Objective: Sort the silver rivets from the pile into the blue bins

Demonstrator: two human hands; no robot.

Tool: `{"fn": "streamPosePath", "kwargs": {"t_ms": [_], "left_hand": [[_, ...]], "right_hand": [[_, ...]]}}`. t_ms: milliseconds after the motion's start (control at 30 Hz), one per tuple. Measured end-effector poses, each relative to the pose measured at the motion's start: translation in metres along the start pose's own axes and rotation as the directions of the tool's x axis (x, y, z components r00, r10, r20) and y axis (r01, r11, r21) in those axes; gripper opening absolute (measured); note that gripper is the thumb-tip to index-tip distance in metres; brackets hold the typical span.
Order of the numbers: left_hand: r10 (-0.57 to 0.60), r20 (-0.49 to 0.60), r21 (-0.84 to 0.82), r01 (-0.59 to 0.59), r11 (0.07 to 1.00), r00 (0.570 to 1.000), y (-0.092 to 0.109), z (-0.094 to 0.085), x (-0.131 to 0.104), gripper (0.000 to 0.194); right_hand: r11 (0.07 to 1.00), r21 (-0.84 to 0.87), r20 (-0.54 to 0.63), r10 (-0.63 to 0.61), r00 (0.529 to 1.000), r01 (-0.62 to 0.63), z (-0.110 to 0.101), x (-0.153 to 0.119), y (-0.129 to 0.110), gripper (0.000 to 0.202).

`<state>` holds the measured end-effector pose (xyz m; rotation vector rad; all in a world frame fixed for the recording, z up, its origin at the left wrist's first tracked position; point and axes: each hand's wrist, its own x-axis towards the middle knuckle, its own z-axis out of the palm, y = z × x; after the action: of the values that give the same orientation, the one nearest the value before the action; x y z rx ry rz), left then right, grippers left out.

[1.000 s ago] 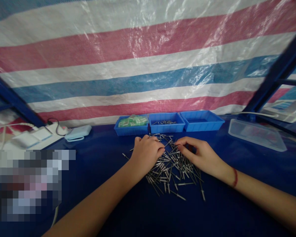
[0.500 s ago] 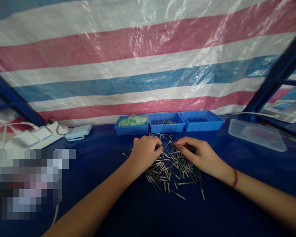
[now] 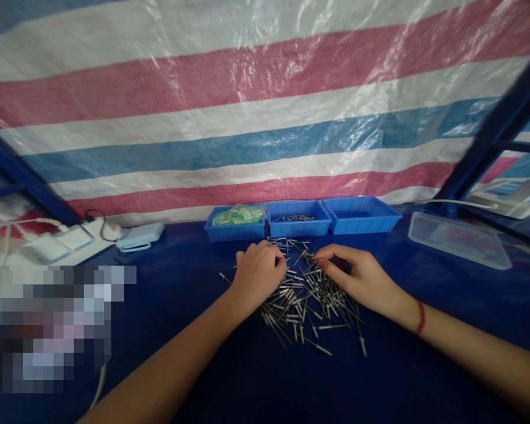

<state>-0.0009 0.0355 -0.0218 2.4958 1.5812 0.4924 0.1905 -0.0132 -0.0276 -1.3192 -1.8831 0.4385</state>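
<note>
A loose pile of silver blind rivets (image 3: 295, 297) lies spread on the dark blue table, their thin pins pointing every way. Over the pile's left side is my left hand (image 3: 259, 270), back upward and fingers curled in; whatever is between its fingertips is hidden. My right hand (image 3: 360, 275), with a red band at its wrist, reaches into the right side of the heap. Its thumb and index finger pinch together at the tips among the rivets, and I cannot make out what lies between them.
Behind the pile stand three blue bins: the left bin (image 3: 236, 234) with green-and-clear bags, the middle bin (image 3: 299, 228) with some rivets, the right bin (image 3: 364, 224) with none visible. A clear plastic lid (image 3: 459, 240) lies right; a light-blue case (image 3: 140, 237) and power strip (image 3: 82, 244) lie left.
My left hand has shifted slightly left, and its thumb and fingers have drawn closer together. My right hand stays nearly in place at the heap.
</note>
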Motion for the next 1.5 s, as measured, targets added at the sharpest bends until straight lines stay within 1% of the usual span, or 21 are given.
{"fn": "streamPosePath", "kwargs": {"t_ms": [33, 100, 167, 233, 300, 367, 467, 533, 633, 700, 833, 967, 1067, 1167, 1267, 1400, 1500], "left_hand": [[0.005, -0.029, -0.005, -0.005, 1.0, 1.0, 0.0, 0.002, -0.001, 0.021], [0.028, -0.123, -0.049, -0.035, 0.998, 0.992, 0.003, 0.004, -0.002, 0.019], [0.069, -0.23, -0.141, -0.103, 0.985, 0.971, 0.007, 0.006, -0.004, 0.015], [0.113, -0.297, -0.25, -0.191, 0.949, 0.948, 0.012, 0.006, -0.008, 0.01], [0.148, -0.328, -0.344, -0.264, 0.901, 0.933, 0.018, 0.006, -0.013, 0.007], [0.176, -0.359, -0.403, -0.322, 0.857, 0.917, 0.023, 0.007, -0.019, 0.006], [0.226, -0.407, -0.402, -0.395, 0.826, 0.885, 0.028, 0.007, -0.025, 0.005], [0.248, -0.428, -0.382, -0.423, 0.822, 0.869, 0.028, 0.007, -0.027, 0.004], [0.252, -0.447, -0.368, -0.433, 0.823, 0.858, 0.027, 0.007, -0.027, 0.004], [0.253, -0.445, -0.362, -0.432, 0.826, 0.859, 0.026, 0.008, -0.026, 0.005], [0.279, -0.393, -0.363, -0.427, 0.829, 0.876, 0.026, 0.009, -0.024, 0.005], [0.302, -0.364, -0.359, -0.432, 0.827, 0.881, 0.025, 0.009, -0.024, 0.005], [0.3, -0.373, -0.364, -0.435, 0.823, 0.878, 0.024, 0.01, -0.024, 0.004], [0.3, -0.403, -0.37, -0.454, 0.811, 0.865, 0.023, 0.011, -0.024, 0.006], [0.293, -0.414, -0.379, -0.456, 0.805, 0.862, 0.023, 0.01, -0.024, 0.007], [0.261, -0.399, -0.414, -0.426, 0.804, 0.879, 0.025, 0.008, -0.025, 0.005], [0.246, -0.399, -0.433, -0.419, 0.798, 0.883, 0.026, 0.007, -0.025, 0.004]], "right_hand": [[1.0, 0.0, -0.003, -0.001, 1.0, 0.001, 0.0, 0.0, 0.0, 0.015], [1.0, -0.002, -0.014, 0.001, 1.0, -0.001, 0.0, 0.0, 0.001, 0.014], [1.0, 0.004, -0.027, 0.01, 1.0, -0.01, 0.0, 0.0, 0.0, 0.014], [0.998, 0.056, -0.047, 0.04, 0.998, -0.038, 0.0, -0.002, -0.003, 0.015], [0.986, 0.154, -0.063, 0.081, 0.995, -0.071, 0.002, -0.004, -0.007, 0.017], [0.961, 0.263, -0.063, 0.108, 0.992, -0.087, 0.004, -0.007, -0.012, 0.019], [0.924, 0.376, -0.058, 0.104, 0.993, -0.074, 0.007, -0.01, -0.019, 0.018], [0.911, 0.407, -0.072, 0.101, 0.992, -0.064, 0.008, -0.012, -0.021, 0.016], [0.913, 0.405, -0.091, 0.101, 0.991, -0.056, 0.007, -0.012, -0.021, 0.014], [0.917, 0.397, -0.099, 0.089, 0.991, -0.042, 0.006, -0.013, -0.021, 0.013], [0.922, 0.387, -0.12, 0.066, 0.991, -0.014, 0.005, -0.014, -0.02, 0.014], [0.932, 0.361, -0.121, 0.062, 0.991, -0.014, 0.005, -0.015, -0.02, 0.016], [0.941, 0.339, -0.135, 0.051, 0.99, -0.002, 0.005, -0.014, -0.02, 0.016], [0.944, 0.33, -0.15, 0.042, 0.988, 0.01, 0.004, -0.014, -0.021, 0.014], [0.946, 0.325, -0.146, 0.055, 0.988, -0.004, 0.003, -0.014, -0.023, 0.014], [0.938, 0.343, -0.141, 0.102, 0.985, -0.048, 0.004, -0.012, -0.023, 0.018], [0.927, 0.369, -0.131, 0.118, 0.984, -0.062, 0.005, -0.011, -0.021, 0.018]]}}
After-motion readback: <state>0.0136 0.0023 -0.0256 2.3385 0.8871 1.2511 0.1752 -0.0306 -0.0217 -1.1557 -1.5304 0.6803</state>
